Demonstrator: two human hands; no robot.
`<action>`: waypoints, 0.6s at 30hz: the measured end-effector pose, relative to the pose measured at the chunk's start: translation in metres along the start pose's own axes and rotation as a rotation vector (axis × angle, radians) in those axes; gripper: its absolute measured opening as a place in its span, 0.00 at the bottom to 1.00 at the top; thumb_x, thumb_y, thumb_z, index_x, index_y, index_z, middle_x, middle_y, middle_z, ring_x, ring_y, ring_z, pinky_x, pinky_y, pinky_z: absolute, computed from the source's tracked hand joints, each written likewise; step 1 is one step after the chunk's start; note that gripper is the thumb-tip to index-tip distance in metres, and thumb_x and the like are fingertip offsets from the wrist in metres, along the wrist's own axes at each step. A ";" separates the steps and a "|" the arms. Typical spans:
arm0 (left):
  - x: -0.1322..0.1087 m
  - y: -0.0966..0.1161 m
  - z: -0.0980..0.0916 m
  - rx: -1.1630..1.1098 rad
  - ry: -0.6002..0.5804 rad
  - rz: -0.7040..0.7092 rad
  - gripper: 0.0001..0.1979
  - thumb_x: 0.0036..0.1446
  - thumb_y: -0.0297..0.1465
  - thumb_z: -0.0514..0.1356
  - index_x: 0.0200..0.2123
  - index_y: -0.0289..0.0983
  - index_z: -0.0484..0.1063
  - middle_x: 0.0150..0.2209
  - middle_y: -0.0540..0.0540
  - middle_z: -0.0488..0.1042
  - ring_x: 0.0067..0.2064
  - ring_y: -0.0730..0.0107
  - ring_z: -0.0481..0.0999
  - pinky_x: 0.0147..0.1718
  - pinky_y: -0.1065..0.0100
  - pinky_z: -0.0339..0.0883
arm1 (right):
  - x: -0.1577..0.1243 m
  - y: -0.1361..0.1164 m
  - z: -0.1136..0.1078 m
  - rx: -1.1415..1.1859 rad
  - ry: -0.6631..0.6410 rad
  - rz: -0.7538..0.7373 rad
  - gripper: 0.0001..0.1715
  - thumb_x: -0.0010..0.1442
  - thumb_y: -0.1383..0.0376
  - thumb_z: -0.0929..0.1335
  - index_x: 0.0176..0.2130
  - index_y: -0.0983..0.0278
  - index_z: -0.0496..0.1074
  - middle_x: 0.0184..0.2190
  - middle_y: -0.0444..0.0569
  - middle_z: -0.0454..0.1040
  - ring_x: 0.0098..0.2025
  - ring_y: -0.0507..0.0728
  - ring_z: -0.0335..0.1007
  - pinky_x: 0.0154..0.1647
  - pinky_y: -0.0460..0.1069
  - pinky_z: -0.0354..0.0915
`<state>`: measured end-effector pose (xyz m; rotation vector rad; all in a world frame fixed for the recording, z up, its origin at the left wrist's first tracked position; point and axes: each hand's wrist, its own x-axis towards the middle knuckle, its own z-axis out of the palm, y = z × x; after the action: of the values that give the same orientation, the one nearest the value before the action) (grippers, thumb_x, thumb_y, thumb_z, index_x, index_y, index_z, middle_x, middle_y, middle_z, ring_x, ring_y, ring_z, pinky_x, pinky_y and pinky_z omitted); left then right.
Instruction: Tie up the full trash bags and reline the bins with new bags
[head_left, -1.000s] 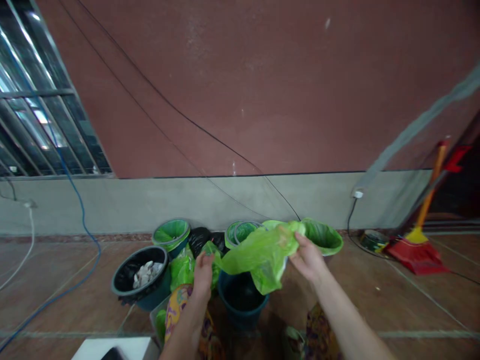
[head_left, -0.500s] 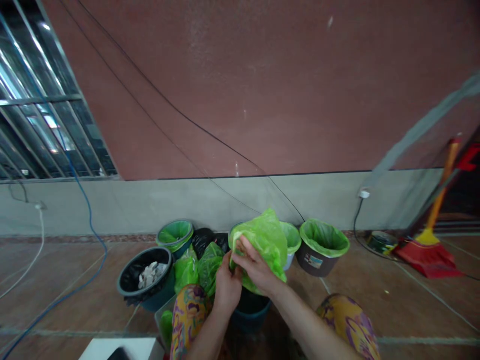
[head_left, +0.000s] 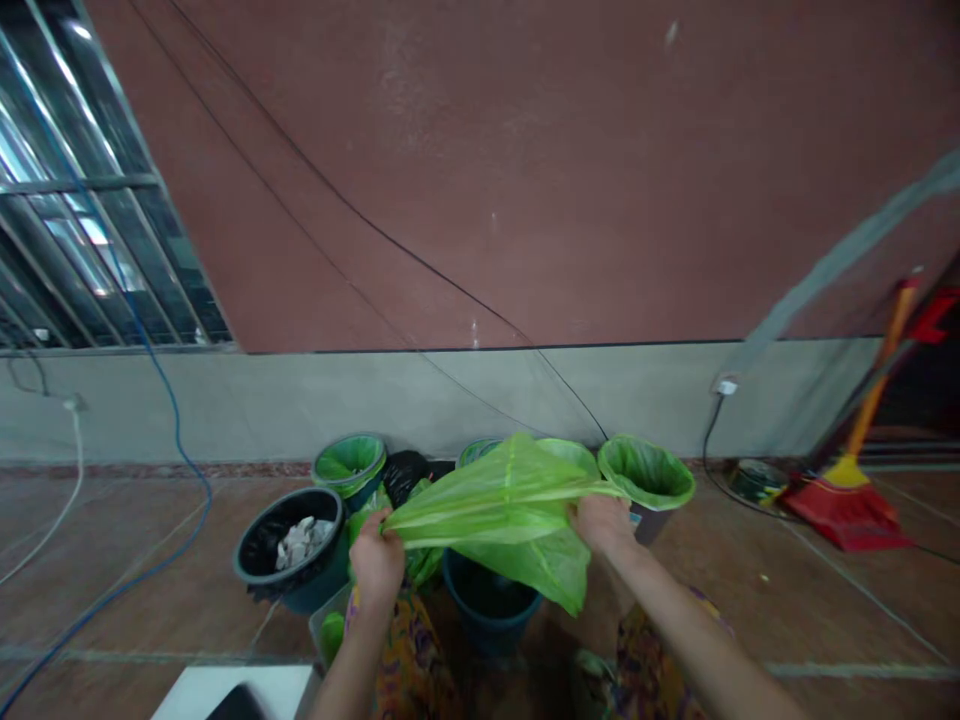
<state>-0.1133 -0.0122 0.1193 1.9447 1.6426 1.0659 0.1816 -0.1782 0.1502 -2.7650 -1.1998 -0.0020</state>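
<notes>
A: State the position of the bag.
B: The green bag (head_left: 495, 500) is stretched sideways between the two hands, above the middle bin (head_left: 491, 632). A loose flap hangs at its right end, over that bin's rim. Whether flap and rim touch cannot be told.

A: State the left hand.
B: The left hand (head_left: 376, 565) is closed on the left end of the bag, gathered into folds at the fingers.

A: State the right hand.
B: The right hand (head_left: 604, 525) grips the opposite end, its fingers partly hidden by the film.

A: List the items to the left.
B: The black-lined bin (head_left: 319, 597) stands there and contains crumpled white material (head_left: 306, 542). Behind it, nearer the wall (head_left: 225, 410), is a bin with a green liner (head_left: 349, 458).

A: List the items to the right.
B: The dark bin (head_left: 651, 525), upright, its green liner (head_left: 649, 470) folded over the rim. Farther right, well apart, a tin (head_left: 750, 480) sits beside the red broom (head_left: 847, 510).
</notes>
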 end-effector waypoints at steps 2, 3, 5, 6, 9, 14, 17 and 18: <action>0.003 -0.004 0.006 -0.035 -0.014 -0.077 0.21 0.51 0.20 0.53 0.47 0.31 0.78 0.40 0.38 0.82 0.39 0.56 0.81 0.42 0.61 0.72 | -0.005 0.001 -0.003 -0.016 -0.116 -0.048 0.19 0.62 0.62 0.63 0.44 0.69 0.78 0.46 0.64 0.78 0.53 0.65 0.74 0.54 0.57 0.64; 0.005 -0.006 0.008 -0.061 -0.016 -0.120 0.20 0.51 0.21 0.54 0.46 0.31 0.78 0.39 0.38 0.82 0.37 0.58 0.81 0.40 0.62 0.72 | -0.009 0.002 -0.005 -0.014 -0.149 -0.073 0.19 0.62 0.63 0.63 0.44 0.68 0.78 0.46 0.64 0.78 0.52 0.64 0.74 0.53 0.56 0.65; 0.011 -0.010 0.011 -0.109 -0.005 -0.180 0.19 0.51 0.22 0.54 0.44 0.32 0.79 0.37 0.39 0.82 0.33 0.61 0.80 0.36 0.65 0.72 | -0.017 0.003 -0.007 -0.009 -0.164 -0.115 0.19 0.63 0.63 0.62 0.46 0.68 0.77 0.48 0.63 0.78 0.52 0.64 0.74 0.53 0.55 0.66; 0.013 -0.010 0.011 -0.123 0.006 -0.187 0.18 0.52 0.23 0.55 0.43 0.32 0.79 0.38 0.39 0.82 0.32 0.62 0.79 0.35 0.65 0.71 | -0.024 0.003 -0.007 -0.014 -0.166 -0.131 0.20 0.64 0.63 0.61 0.46 0.69 0.77 0.48 0.63 0.78 0.52 0.64 0.74 0.52 0.55 0.66; 0.018 -0.005 0.010 -0.106 0.015 -0.135 0.16 0.52 0.24 0.56 0.42 0.32 0.79 0.36 0.40 0.81 0.30 0.63 0.78 0.35 0.65 0.70 | -0.052 0.000 -0.002 -0.047 -0.290 -0.213 0.17 0.62 0.65 0.64 0.41 0.70 0.79 0.41 0.63 0.80 0.48 0.65 0.77 0.48 0.55 0.70; 0.007 0.028 0.011 -0.121 -0.061 0.071 0.16 0.50 0.22 0.56 0.39 0.36 0.79 0.38 0.43 0.82 0.35 0.65 0.79 0.40 0.66 0.71 | -0.098 -0.034 -0.013 0.160 -0.265 -0.453 0.17 0.61 0.66 0.63 0.45 0.61 0.78 0.45 0.56 0.80 0.47 0.63 0.77 0.49 0.53 0.70; -0.007 0.054 0.013 -0.148 -0.140 0.143 0.18 0.49 0.20 0.56 0.41 0.37 0.78 0.37 0.46 0.81 0.32 0.69 0.78 0.39 0.68 0.71 | -0.098 -0.062 -0.032 0.356 0.073 -0.449 0.22 0.62 0.62 0.64 0.55 0.59 0.72 0.52 0.54 0.76 0.51 0.65 0.73 0.50 0.57 0.69; -0.011 0.062 0.014 -0.154 -0.176 0.163 0.19 0.49 0.20 0.56 0.42 0.37 0.78 0.36 0.46 0.81 0.31 0.70 0.77 0.39 0.68 0.71 | -0.094 -0.070 -0.035 0.377 0.122 -0.468 0.25 0.59 0.60 0.67 0.56 0.59 0.71 0.54 0.55 0.74 0.53 0.66 0.72 0.50 0.58 0.69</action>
<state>-0.0615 -0.0353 0.1507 2.0333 1.2898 1.0154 0.0683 -0.2036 0.1883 -2.0902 -1.5915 0.0094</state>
